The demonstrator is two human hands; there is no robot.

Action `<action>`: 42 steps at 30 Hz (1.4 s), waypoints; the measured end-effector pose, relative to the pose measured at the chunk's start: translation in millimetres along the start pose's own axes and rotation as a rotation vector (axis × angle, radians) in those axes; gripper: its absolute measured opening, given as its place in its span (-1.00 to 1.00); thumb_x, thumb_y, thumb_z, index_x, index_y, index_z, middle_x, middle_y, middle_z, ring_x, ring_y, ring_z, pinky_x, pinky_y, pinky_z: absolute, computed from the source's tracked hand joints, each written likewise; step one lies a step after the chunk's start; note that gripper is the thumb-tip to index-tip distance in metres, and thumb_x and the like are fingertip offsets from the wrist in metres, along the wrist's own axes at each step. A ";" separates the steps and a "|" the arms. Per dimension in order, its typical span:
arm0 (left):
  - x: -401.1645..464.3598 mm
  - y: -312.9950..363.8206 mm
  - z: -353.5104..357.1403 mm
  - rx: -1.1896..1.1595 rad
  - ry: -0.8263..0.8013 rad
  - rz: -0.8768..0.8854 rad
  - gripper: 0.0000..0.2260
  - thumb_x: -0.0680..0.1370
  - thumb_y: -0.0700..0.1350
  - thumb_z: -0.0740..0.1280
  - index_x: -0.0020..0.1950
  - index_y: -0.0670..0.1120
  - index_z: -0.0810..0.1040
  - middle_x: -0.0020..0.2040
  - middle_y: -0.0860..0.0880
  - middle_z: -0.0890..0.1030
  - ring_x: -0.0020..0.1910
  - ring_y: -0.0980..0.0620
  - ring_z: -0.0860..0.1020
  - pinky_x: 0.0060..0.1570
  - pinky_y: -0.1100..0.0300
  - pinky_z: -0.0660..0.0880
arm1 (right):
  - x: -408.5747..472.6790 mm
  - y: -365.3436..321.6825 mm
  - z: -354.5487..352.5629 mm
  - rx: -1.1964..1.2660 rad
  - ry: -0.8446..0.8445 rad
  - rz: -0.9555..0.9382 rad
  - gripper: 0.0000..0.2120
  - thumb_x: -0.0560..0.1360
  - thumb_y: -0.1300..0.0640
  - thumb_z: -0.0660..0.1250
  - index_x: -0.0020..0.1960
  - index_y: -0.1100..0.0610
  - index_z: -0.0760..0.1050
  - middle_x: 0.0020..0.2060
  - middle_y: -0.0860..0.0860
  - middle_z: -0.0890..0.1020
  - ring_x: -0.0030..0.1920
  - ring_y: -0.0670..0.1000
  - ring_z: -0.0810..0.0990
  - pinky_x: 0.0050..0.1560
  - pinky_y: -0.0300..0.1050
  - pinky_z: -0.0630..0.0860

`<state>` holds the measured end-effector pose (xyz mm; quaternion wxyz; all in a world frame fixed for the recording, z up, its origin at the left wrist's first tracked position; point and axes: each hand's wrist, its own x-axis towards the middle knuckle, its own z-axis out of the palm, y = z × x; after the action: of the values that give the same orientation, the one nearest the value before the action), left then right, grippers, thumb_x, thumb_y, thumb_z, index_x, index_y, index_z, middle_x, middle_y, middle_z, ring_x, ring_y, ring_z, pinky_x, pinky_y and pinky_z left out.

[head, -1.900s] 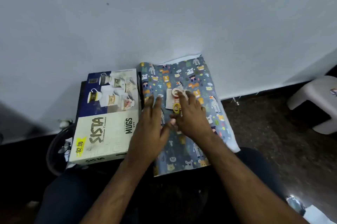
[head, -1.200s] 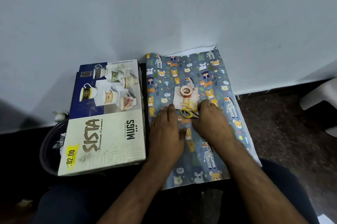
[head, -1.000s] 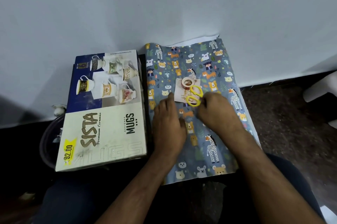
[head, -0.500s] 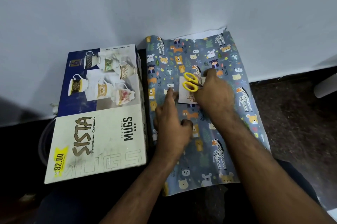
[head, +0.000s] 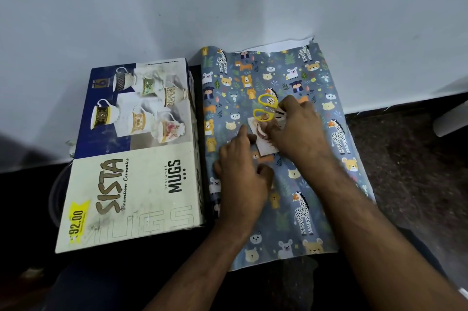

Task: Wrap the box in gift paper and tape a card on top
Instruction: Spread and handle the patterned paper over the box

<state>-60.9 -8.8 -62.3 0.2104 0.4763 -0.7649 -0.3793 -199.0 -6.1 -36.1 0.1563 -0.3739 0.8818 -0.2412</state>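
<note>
Already at risk is the flat lie of the gift paper (head: 291, 184), spread animal-print side up on the floor against the wall, as a person clears loose items off its middle. The right hand (head: 296, 131) pinches the yellow-handled scissors (head: 266, 108) by the blades, handles pointing toward the wall, while the tape roll (head: 263, 131) sits on the small white card (head: 266, 147) just beneath them. The left hand (head: 243, 174) rests on the paper with fingers loosely bent, its forefinger reaching to the card's near-left edge; it grips nothing. Judged from here, a careless lift could drag the blade tips across the sheet and nick it, or knock the tape so that it rolls off toward the far edge, and the card could slide away with it. The box (head: 131, 153), a large flat carton printed with mugs and the word SISTA, bearing a yellow price sticker at its near-left corner, lies unwrapped just beside the paper's left edge, scuffed and faintly soiled.
</note>
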 end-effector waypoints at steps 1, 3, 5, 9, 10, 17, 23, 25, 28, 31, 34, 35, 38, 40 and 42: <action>-0.6 1.4 0.5 0.022 -0.009 0.012 -0.23 0.47 -0.13 0.49 0.62 -0.09 0.21 0.38 -0.01 0.49 0.42 -0.09 0.31 0.33 -0.04 0.17 | -0.2 0.1 -0.4 0.026 -0.020 0.028 -0.49 0.51 -0.06 0.47 0.35 0.13 0.42 0.24 0.23 0.43 0.21 0.29 0.47 0.09 -0.04 0.39; -0.1 3.5 1.1 0.067 -0.030 0.028 -0.17 0.49 -0.01 0.51 0.64 -0.10 0.15 0.41 -0.04 0.45 0.44 -0.10 0.30 0.31 -0.08 0.19 | 0.1 2.3 -2.3 0.094 -0.044 0.075 -0.48 0.51 -0.07 0.48 0.35 0.12 0.41 0.21 0.19 0.46 0.17 0.22 0.49 0.00 -0.14 0.33; 1.9 4.2 1.8 0.075 -0.026 0.028 -0.13 0.47 0.00 0.54 0.64 -0.09 0.12 0.40 -0.03 0.45 0.43 -0.08 0.30 0.30 -0.08 0.20 | 1.0 6.3 -4.2 0.201 -0.051 0.077 -0.53 0.51 -0.05 0.48 0.28 0.13 0.39 0.09 0.08 0.52 0.03 0.09 0.50 -0.16 -0.22 0.33; 3.9 2.0 4.9 0.031 0.016 0.024 -0.06 0.42 -0.06 0.59 0.66 -0.07 0.10 0.36 0.01 0.50 0.37 -0.05 0.35 0.27 -0.06 0.24 | 0.5 8.6 -3.5 0.362 -0.053 0.049 -0.53 0.53 0.04 0.48 0.24 0.15 0.29 -0.11 -0.08 0.48 -0.19 -0.04 0.49 -0.37 -0.23 0.31; 3.5 1.1 5.8 0.031 0.022 0.027 -0.05 0.41 -0.07 0.59 0.66 -0.07 0.10 0.35 0.01 0.50 0.36 -0.05 0.36 0.26 -0.07 0.26 | 0.4 8.7 -2.1 0.390 -0.056 0.052 -0.52 0.53 0.07 0.47 0.28 0.15 0.28 -0.08 -0.05 0.49 -0.17 0.00 0.51 -0.33 -0.16 0.33; 4.2 -0.6 4.4 0.059 -0.007 0.040 -0.01 0.41 0.04 0.59 0.67 -0.03 0.05 0.56 0.00 0.31 0.51 -0.07 0.24 0.36 -0.05 0.21 | 9.2 14.6 -5.0 0.711 -0.022 0.231 -0.61 0.42 -0.01 0.49 0.16 0.11 0.48 0.05 0.11 0.67 0.02 0.13 0.68 0.04 0.09 0.63; 7.7 -1.8 6.0 0.091 -0.086 0.048 -0.03 0.46 0.08 0.54 0.67 0.12 -0.03 0.47 0.11 0.42 0.41 0.01 0.23 0.13 0.17 0.05 | 18.4 16.2 -2.4 1.138 -0.063 0.322 -0.86 0.60 0.20 0.38 0.00 0.20 0.43 -0.19 0.17 0.63 -0.36 0.01 0.62 -0.39 -0.16 0.51; 8.8 -2.3 6.4 0.075 -0.095 0.041 -0.01 0.46 0.07 0.54 0.67 0.13 -0.07 0.49 0.13 0.40 0.41 0.04 0.21 0.13 0.20 0.02 | 19.3 12.6 -1.5 1.227 -0.028 0.329 -0.90 0.61 0.21 0.36 0.03 0.22 0.45 -0.18 0.16 0.65 -0.30 0.05 0.64 -0.38 -0.14 0.55; 9.9 -3.5 7.3 0.070 -0.086 0.041 0.00 0.45 0.06 0.55 0.67 0.12 -0.07 0.48 0.15 0.40 0.40 0.06 0.21 0.11 0.22 0.01 | 22.8 8.7 -4.9 1.397 0.033 0.326 -0.92 0.62 0.28 0.31 -0.04 0.19 0.46 -0.20 0.10 0.65 -0.22 0.05 0.66 -0.30 -0.12 0.63; 9.8 -4.4 6.9 0.094 -0.077 0.053 0.01 0.44 0.08 0.56 0.67 0.10 -0.06 0.49 0.15 0.40 0.39 0.07 0.21 0.05 0.24 -0.01 | 29.1 11.1 -10.7 1.654 0.029 0.337 -0.95 0.61 0.29 0.29 -0.02 0.21 0.43 -0.21 0.11 0.59 -0.21 0.06 0.66 -0.21 -0.10 0.67; 10.1 -4.7 6.9 0.098 -0.072 0.049 0.00 0.44 0.08 0.56 0.67 0.12 -0.06 0.49 0.14 0.40 0.41 0.04 0.23 0.06 0.21 0.01 | 29.2 12.5 -17.4 1.794 0.010 0.387 -0.91 0.61 0.27 0.30 -0.08 0.24 0.50 -0.22 0.14 0.62 -0.23 0.06 0.68 -0.11 -0.07 0.70; 10.1 -4.7 7.0 0.098 -0.071 0.049 0.00 0.45 0.08 0.55 0.66 0.13 -0.06 0.49 0.15 0.39 0.41 0.04 0.23 0.07 0.20 0.01 | 28.1 12.1 -19.7 1.823 0.012 0.393 -0.87 0.62 0.28 0.29 -0.11 0.25 0.51 -0.26 0.13 0.64 -0.26 0.05 0.68 -0.15 -0.08 0.70; 9.7 -3.6 6.3 0.102 -0.076 0.048 -0.01 0.45 0.08 0.55 0.66 0.13 -0.07 0.50 0.16 0.38 0.41 0.05 0.23 0.09 0.19 0.02 | 27.3 11.5 -24.2 1.885 0.012 0.391 -0.84 0.63 0.30 0.27 -0.13 0.25 0.49 -0.38 0.10 0.65 -0.35 0.00 0.68 -0.28 -0.16 0.66; 8.8 -2.6 5.5 0.099 -0.075 0.047 -0.02 0.46 0.08 0.55 0.66 0.12 -0.06 0.51 0.19 0.37 0.41 0.05 0.22 0.12 0.17 0.04 | 28.2 12.3 -22.0 1.897 0.003 0.397 -0.88 0.63 0.30 0.28 -0.09 0.27 0.48 -0.33 0.13 0.66 -0.33 0.03 0.70 -0.28 -0.15 0.66; 8.5 -2.6 5.1 0.098 -0.066 0.044 -0.02 0.46 0.07 0.55 0.66 0.11 -0.05 0.50 0.21 0.38 0.42 0.05 0.22 0.14 0.15 0.05 | 31.2 14.0 -17.9 1.901 0.002 0.388 -0.97 0.62 0.31 0.29 0.03 0.29 0.46 -0.13 0.22 0.65 -0.19 0.10 0.71 -0.20 -0.08 0.69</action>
<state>-66.8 -15.1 -68.0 0.1697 0.4564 -0.7993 -0.3523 -236.3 -15.1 -31.8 0.4297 0.0609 0.3652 -0.8236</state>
